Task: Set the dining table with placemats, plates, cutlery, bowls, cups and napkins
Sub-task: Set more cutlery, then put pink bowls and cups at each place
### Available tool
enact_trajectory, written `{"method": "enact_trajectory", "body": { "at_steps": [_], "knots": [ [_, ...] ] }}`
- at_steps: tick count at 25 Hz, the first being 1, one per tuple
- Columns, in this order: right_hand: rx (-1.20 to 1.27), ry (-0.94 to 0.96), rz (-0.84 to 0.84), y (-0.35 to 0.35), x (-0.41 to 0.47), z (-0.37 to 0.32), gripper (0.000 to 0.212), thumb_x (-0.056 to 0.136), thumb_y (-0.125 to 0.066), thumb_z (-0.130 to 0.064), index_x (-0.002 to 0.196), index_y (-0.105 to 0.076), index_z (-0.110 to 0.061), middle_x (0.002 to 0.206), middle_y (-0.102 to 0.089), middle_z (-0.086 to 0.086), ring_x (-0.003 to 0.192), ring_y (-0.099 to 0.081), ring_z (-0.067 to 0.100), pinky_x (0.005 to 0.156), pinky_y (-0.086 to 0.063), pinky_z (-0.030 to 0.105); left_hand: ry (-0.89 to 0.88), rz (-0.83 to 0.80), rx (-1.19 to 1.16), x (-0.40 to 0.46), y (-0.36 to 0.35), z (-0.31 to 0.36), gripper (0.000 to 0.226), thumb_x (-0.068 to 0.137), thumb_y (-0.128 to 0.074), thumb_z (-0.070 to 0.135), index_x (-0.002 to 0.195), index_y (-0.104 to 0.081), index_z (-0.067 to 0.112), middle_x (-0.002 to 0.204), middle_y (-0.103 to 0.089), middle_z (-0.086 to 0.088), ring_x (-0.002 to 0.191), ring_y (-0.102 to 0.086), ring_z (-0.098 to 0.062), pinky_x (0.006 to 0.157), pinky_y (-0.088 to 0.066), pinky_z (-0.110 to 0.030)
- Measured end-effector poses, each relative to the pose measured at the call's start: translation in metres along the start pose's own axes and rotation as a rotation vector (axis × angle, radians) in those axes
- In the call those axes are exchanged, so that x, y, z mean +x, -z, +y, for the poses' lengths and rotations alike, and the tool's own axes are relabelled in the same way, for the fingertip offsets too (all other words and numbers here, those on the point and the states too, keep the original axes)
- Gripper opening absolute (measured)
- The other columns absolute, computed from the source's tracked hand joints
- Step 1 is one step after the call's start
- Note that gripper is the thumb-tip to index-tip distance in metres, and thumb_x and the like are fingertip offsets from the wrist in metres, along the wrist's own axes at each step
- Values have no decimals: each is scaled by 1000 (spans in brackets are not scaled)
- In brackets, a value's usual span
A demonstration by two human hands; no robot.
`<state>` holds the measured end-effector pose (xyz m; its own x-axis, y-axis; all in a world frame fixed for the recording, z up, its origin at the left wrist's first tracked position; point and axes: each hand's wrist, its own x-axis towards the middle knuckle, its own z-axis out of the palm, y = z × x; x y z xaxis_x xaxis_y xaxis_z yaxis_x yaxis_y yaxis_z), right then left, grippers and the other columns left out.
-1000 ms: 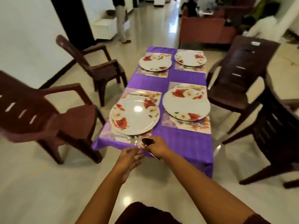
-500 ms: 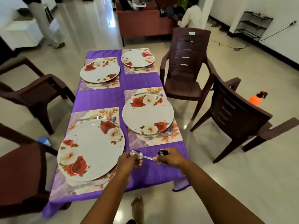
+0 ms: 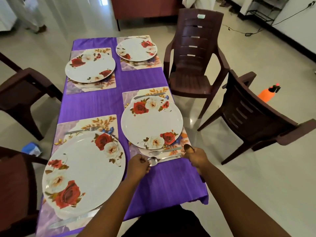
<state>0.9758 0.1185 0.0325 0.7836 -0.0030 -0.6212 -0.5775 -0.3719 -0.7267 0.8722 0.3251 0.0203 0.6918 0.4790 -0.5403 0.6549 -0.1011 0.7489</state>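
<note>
Placemats, plates and forks are set; the left hand [image 3: 138, 164] and right hand [image 3: 195, 157] pinch a spoon [image 3: 153, 161] just below the near-right plate [image 3: 151, 123] (bowls, cups, napkins unseen).

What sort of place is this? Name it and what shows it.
Most likely the dining area of a home. A table under a purple cloth is laid with floral plates on placemats, dark plastic armchairs stand around it, and a sofa sits on the tiled floor beyond.
</note>
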Motion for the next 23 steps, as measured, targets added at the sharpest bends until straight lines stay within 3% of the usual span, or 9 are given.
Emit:
{"method": "enact_trajectory", "body": {
  "at_steps": [3,6,11,14,19,23],
  "knots": [
    [-96,37,-16,-2,22,2,13,88,-70,-16,98,-72,-8,80,-70,3,68,-61,15,67,-51,32,-60,66,136,9,-8,-1,8,87,-62,8,81,-65,12,73,-69,-6,68,-65,-22,67,-56,-37],
    [-180,45,-61,0,36,7,14,88,-68,-16,101,-70,-11,92,-70,5,85,-66,21,78,-53,38,-61,91,193,14,-15,-1,7,86,-65,10,81,-65,15,78,-68,1,76,-63,-19,69,-52,-33],
    [-245,82,-76,5,46,10,15,89,-64,-10,104,-68,-11,95,-69,5,88,-64,22,74,-52,35,-21,98,231,16,-23,-1,3,89,-66,14,86,-65,17,82,-64,5,77,-57,-9,60,-40,-20],
    [-266,103,-87,6,50,6,14,86,-66,-5,99,-67,-10,92,-67,6,85,-62,22,66,-47,31,-9,110,254,21,-25,-1,5,88,-67,19,85,-64,17,82,-66,3,75,-57,-10,57,-39,-20],
    [-312,103,-78,6,51,13,12,87,-64,-6,97,-67,-11,93,-68,9,86,-66,28,71,-54,40,0,129,228,22,-29,0,3,89,-66,19,88,-66,16,85,-68,1,79,-60,-13,61,-42,-24],
    [-300,128,-92,6,48,14,12,90,-61,-6,98,-65,-15,94,-67,7,86,-65,25,70,-54,36,5,138,195,22,-30,-3,5,90,-65,18,92,-67,14,88,-68,0,81,-60,-13,64,-44,-23]
  ]
}}
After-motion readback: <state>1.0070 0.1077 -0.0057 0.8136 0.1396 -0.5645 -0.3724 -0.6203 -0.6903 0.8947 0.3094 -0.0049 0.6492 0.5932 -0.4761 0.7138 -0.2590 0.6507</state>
